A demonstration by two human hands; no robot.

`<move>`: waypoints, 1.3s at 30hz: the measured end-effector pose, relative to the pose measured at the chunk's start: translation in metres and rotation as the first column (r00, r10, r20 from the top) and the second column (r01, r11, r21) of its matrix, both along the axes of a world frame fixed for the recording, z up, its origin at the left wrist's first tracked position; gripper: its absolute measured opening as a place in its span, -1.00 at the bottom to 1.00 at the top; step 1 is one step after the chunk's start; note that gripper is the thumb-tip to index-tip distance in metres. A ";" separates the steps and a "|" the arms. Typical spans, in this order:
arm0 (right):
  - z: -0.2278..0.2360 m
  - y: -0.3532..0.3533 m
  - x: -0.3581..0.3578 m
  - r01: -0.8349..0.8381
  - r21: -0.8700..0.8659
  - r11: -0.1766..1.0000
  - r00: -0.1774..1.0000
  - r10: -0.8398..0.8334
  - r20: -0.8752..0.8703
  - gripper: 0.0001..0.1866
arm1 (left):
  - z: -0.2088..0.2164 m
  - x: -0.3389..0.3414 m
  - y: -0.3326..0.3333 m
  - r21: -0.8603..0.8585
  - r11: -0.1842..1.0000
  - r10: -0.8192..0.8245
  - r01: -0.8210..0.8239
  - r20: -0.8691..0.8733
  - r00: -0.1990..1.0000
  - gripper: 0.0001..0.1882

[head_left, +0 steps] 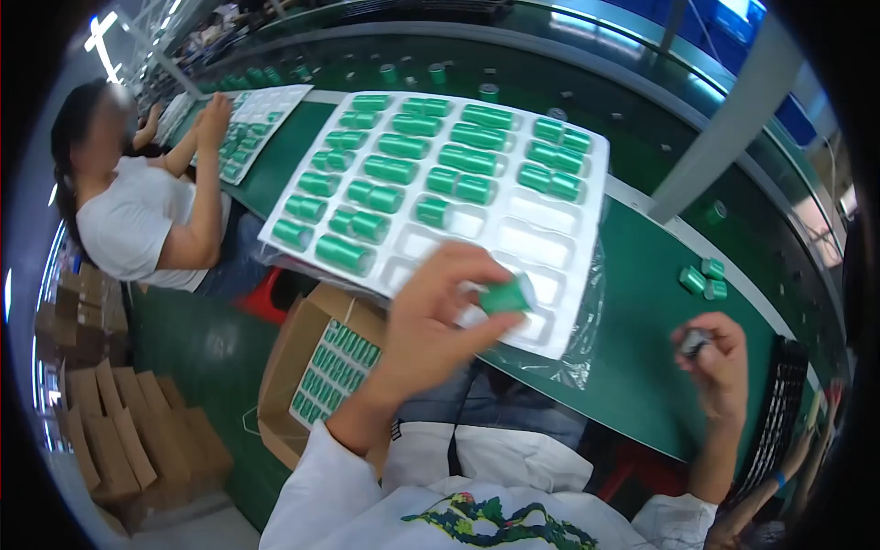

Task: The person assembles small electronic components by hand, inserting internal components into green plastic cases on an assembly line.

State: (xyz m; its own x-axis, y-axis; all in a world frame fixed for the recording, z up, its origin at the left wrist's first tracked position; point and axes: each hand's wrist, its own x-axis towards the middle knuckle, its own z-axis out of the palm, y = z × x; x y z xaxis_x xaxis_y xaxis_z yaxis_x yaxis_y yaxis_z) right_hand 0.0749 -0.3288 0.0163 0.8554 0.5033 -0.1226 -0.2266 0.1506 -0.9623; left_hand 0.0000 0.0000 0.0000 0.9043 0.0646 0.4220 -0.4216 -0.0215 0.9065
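Note:
My left hand pinches a green cylinder with a pale end, held over the near side of a white moulded tray. Rows of green cylinders lie on their sides in the tray's slots. Several slots at its near right hold nothing. Off to the right, above the green table, my right hand is closed around a small dark metallic piece, partly covered by the fingers. Three loose green cylinders rest on the table beyond that hand.
Clear plastic film sticks out from under the tray. Below the table's edge, an open carton holds another filled tray. A co-worker sits at the left. A grey post rises behind the table; a black ribbed strip lies at right.

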 end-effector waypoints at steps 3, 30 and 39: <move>-0.003 0.016 -0.012 0.048 0.049 0.998 0.999 -0.048 -0.008 -0.56 | -0.011 0.008 -0.036 -0.384 0.888 -0.359 0.252 -0.239 0.902 -0.55; 0.001 -0.014 -0.011 0.034 -0.295 0.955 0.736 0.176 0.654 -0.63 | -0.038 0.011 -0.131 -0.798 0.581 -0.758 0.158 -0.460 0.461 -0.59; -0.004 -0.008 -0.023 0.200 -0.349 0.916 0.538 0.195 0.820 -0.65 | -0.038 0.009 -0.131 -0.697 0.682 -0.695 0.222 -0.525 0.491 -0.61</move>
